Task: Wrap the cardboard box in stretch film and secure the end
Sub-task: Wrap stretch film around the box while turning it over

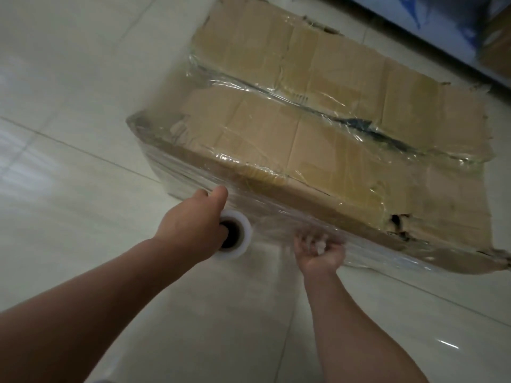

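Head cam looks down on the cardboard box, lying flat on the tiled floor w/ its near side wall facing the person. Its long axis runs diagonally, far-left to near-right in frame, and the top flap seam follows the same line. Stretch film covers the near wall and much of the top, wrinkled & shiny. The far right end of the top looks bare.

Left hand has the film roll by its core, fingers curled inside the hollow tube and thumb out toward the box wall. The roll stands about upright, open end facing up, just beside that wall. Right hand is closed round a bunched white wad of film low against the same wall (blurred, so can't say exactly how the fingers lie).

Handling, as I'd judge it: the film is thin, stretchy, clings to itself and prob. tears if yanked by one edge. Best to grip it gathered into a rope and keep tension from the roll core. The box looks soft & tired, w/ a torn hole near the right corner and ragged edges, so it'd likely crush if the film is pulled too hard. Can't tell its weight; safest to leave it on the floor and take the roll round it.
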